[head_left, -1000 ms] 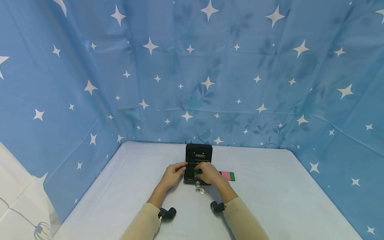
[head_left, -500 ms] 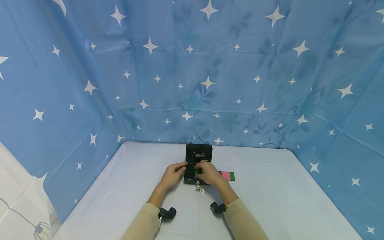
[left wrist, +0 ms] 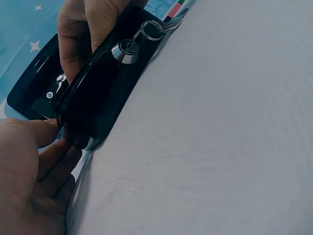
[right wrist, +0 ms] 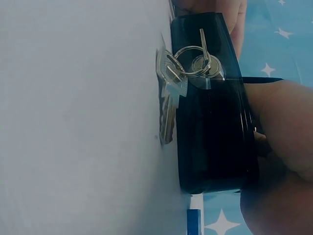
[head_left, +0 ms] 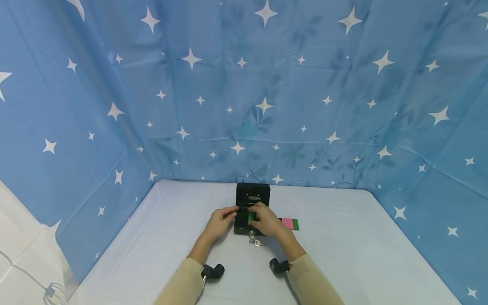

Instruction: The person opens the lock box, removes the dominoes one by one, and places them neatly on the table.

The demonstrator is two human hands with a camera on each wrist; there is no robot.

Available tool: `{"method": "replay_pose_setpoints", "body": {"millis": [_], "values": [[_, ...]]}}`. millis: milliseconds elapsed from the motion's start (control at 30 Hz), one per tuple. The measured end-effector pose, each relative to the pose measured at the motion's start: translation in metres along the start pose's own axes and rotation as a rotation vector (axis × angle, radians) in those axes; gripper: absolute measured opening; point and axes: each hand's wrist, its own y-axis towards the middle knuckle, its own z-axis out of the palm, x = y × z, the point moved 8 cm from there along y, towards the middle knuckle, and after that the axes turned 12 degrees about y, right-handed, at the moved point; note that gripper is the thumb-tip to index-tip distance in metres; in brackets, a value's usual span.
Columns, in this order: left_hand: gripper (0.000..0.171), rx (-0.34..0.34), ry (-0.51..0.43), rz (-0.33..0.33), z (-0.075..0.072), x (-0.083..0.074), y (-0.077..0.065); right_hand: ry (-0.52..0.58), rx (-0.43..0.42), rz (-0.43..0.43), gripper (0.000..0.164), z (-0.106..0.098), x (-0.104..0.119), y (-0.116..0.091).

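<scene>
In the head view a small black cash box point(head_left: 241, 230) stands on the table with its lid point(head_left: 253, 193) raised. My left hand point(head_left: 220, 221) grips the box's left side; in the left wrist view the thumb point(left wrist: 41, 131) is at the rim and the fingers lie against the outer wall. My right hand point(head_left: 266, 220) reaches into the box, pinching a flat green piece point(head_left: 250, 217) between thumb and fingers; most of that piece is hidden. A key point(right wrist: 203, 44) sits in the front lock point(right wrist: 208, 66), with another key point(right wrist: 167, 117) hanging from its ring.
Right of the box lies a flat pink, green and black strip point(head_left: 287, 223), partly hidden by my right hand. The white table point(head_left: 335, 237) ends at a blue star-patterned curtain point(head_left: 297, 106).
My right wrist has shifted slightly to the right, and a bit more of the green piece shows between the fingers. The left hand and the box have stayed in place.
</scene>
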Motion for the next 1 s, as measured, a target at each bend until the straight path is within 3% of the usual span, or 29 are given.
{"method": "replay_pose_setpoints", "body": {"millis": [300,1000], "values": [[0.033,-0.001,0.006,0.005,0.000,-0.001,0.000,0.023,-0.036,-0.034,0.044,-0.004,0.005,-0.003],[0.033,-0.008,-0.007,0.009,0.001,0.001,0.000,0.017,-0.026,-0.041,0.046,-0.016,0.012,-0.010]]}}
